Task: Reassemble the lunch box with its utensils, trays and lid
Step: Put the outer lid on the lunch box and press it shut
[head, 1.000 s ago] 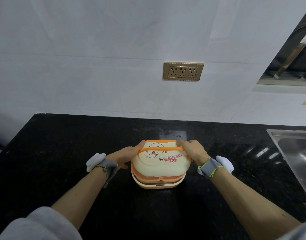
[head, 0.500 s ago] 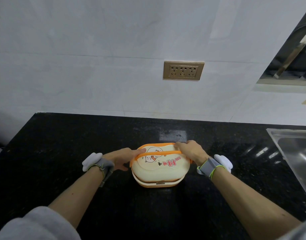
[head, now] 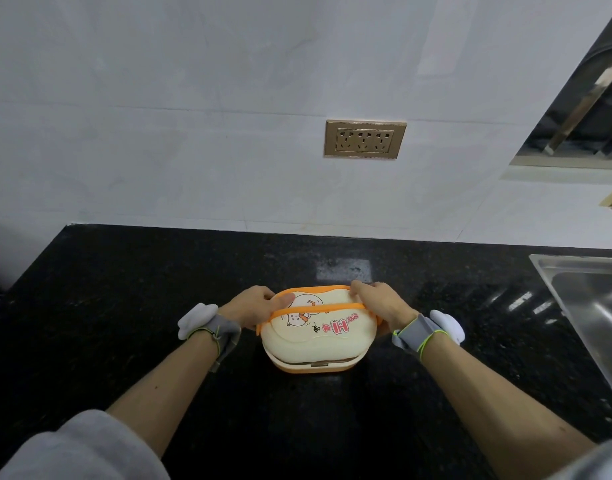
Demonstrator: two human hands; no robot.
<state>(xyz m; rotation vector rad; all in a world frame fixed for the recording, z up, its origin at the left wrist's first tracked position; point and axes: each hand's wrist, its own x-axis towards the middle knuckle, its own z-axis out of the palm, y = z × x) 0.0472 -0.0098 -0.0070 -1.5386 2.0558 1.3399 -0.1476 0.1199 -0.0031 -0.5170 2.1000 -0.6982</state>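
Since a second ago the cream lid (head: 318, 336) has come down onto the orange base (head: 315, 366); the stacked orange trays that showed beneath it are now hidden, and only a thin dark seam runs along the front. The lunch box (head: 316, 344) stands on the black bench (head: 124, 306), about midway along it, nearer the front edge than the back wall and well apart from the steel sink (head: 588, 306) at the right edge. Its lid carries a cartoon figure and red "SAY HI" lettering, and an orange handle (head: 318, 309) lies across the top. The left hand (head: 252, 308) curls round the handle's left end, thumb on top. The right hand (head: 380, 304) pinches the handle's right end, fingers bent over the lid's far rim. Both wrists wear grey bands with white pieces.
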